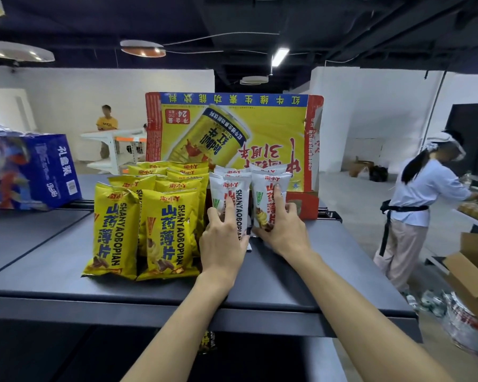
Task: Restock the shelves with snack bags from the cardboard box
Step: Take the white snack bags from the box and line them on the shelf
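Two rows of white snack bags stand upright on the dark top shelf [329,266]. My left hand [222,238] grips the front white bag [229,188] of the left row low down. My right hand [280,230] grips the front white bag [269,186] of the right row, index finger stretched up its face. To their left stand several yellow snack bags [166,232] in two rows. A large yellow and red cardboard box [232,128] rises upright behind the bags.
A blue carton [31,169] sits on the shelf at the left. A person in a light blue top [414,205] works at shelves on the right. An open brown cardboard box [472,274] lies on the floor at the right edge. Another person [106,128] stands far back.
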A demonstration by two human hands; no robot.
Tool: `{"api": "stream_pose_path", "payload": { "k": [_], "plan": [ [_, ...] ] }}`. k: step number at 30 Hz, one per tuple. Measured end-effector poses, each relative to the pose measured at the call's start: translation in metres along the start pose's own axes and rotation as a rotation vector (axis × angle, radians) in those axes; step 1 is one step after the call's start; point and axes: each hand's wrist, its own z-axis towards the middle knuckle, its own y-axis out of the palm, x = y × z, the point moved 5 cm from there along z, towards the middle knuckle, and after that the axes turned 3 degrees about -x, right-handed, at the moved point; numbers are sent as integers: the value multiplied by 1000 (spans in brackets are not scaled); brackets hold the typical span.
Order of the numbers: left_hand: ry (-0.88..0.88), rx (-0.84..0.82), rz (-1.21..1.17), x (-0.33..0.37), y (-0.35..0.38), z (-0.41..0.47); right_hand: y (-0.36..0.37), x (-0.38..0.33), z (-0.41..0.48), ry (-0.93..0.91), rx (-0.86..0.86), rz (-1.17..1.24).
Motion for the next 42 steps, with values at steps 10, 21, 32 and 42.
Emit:
{"api": "stream_pose_path", "payload": {
  "k": [10,21,32,42],
  "plan": [
    [10,-238,52,7,-9,14,-8,-10,-10,66,-83,-18],
    [62,-302,-100,6,-19,-1,-31,-32,-32,87,-154,-148],
    [87,-428,-100,4,-36,-3,-60,-54,-46,116,-220,-264],
    [179,-370,-40,6,-71,-11,-84,-75,-63,79,-136,-312]
  ]
}}
